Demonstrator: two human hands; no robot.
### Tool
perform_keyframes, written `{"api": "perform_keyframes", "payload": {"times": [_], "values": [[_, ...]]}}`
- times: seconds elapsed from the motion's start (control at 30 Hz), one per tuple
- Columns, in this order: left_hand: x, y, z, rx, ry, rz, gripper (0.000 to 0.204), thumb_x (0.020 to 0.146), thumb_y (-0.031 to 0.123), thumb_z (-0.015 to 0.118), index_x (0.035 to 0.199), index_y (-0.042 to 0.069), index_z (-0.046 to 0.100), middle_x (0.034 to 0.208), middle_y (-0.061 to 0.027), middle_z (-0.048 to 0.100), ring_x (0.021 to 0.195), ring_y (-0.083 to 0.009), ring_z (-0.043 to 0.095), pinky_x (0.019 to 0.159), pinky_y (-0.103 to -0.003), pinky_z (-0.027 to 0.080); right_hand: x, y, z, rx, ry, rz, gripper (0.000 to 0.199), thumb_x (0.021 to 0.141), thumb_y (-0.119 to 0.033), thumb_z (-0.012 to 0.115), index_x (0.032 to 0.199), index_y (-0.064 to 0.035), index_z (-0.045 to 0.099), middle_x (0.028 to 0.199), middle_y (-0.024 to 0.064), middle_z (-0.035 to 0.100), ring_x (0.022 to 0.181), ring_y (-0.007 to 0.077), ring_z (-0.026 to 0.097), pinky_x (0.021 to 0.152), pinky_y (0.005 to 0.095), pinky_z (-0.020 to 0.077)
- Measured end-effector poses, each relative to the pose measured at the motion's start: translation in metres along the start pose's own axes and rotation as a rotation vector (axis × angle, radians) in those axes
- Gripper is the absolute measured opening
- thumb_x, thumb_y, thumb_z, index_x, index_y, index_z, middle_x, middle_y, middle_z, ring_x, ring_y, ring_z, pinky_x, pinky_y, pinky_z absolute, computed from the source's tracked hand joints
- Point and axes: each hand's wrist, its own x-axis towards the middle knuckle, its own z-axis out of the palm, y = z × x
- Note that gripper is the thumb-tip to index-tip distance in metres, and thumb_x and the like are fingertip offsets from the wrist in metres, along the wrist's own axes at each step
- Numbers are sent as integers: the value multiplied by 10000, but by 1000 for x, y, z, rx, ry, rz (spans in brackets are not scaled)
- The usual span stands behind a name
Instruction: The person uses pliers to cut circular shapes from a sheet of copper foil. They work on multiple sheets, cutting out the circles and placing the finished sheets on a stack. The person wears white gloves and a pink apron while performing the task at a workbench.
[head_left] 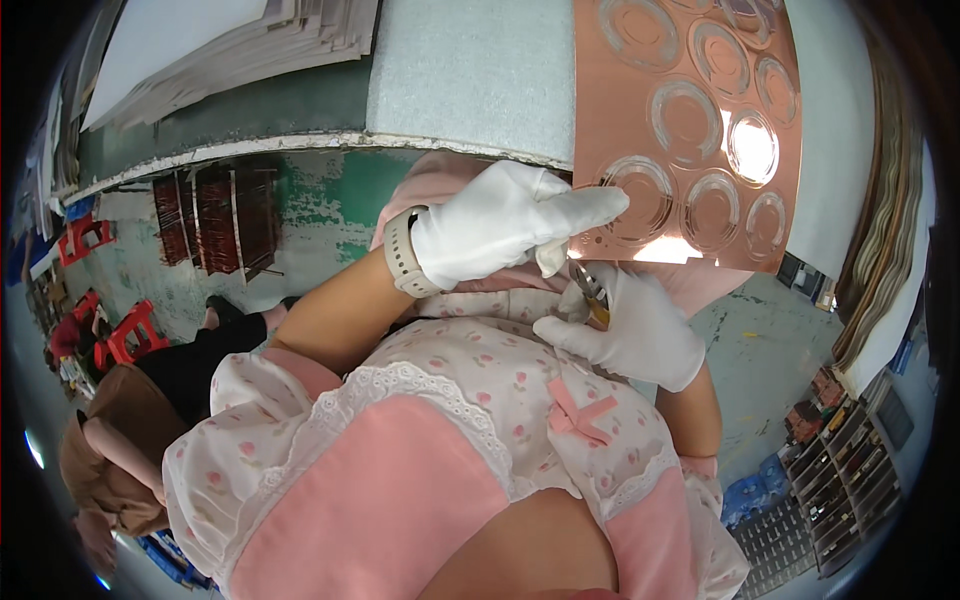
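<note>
A copper-coloured sheet (650, 105) with several pressed ring shapes lies on the table and juts over its near edge. My left hand (490, 225), in a white glove, is at the sheet's near left corner. Its index finger stretches over the top while the other fingers curl at the edge, partly hidden, so the corner appears gripped. Just below, my gloved right hand (645, 330) is closed around a small plier-like hand tool (597, 305) with metal jaws and a yellow handle. The jaws point up toward that corner. Whether they touch the sheet I cannot tell.
A white foam-like pad (470, 80) covers the table left of the sheet. Stacked large papers (240, 55) lie farther left, and layered sheets (885, 220) stand at right. Red stools (135, 332) and a person (125, 430) are behind on the left; a shelf rack (850, 480) is lower right.
</note>
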Motion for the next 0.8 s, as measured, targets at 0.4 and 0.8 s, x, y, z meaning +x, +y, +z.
{"api": "perform_keyframes", "payload": {"times": [0.4, 0.8], "values": [[3, -9, 1, -94, -17, 66, 223, 815, 255, 569, 837, 58, 670, 481, -4, 477, 454, -60, 435, 482, -221, 396, 5, -16, -10, -23, -10, -6, 450, 704, -328, 672, 926, 42, 546, 788, 185, 590, 718, 290, 598, 636, 344, 464], [3, -3, 2, -111, -3, 2, 363, 768, 342, 638, 542, 67, 564, 463, -5, 466, 434, -63, 430, 458, -217, 372, 6, -22, -11, 82, -22, 82, 339, 705, -323, 708, 781, -26, 565, 571, 34, 548, 517, 115, 502, 520, 255, 418]]}}
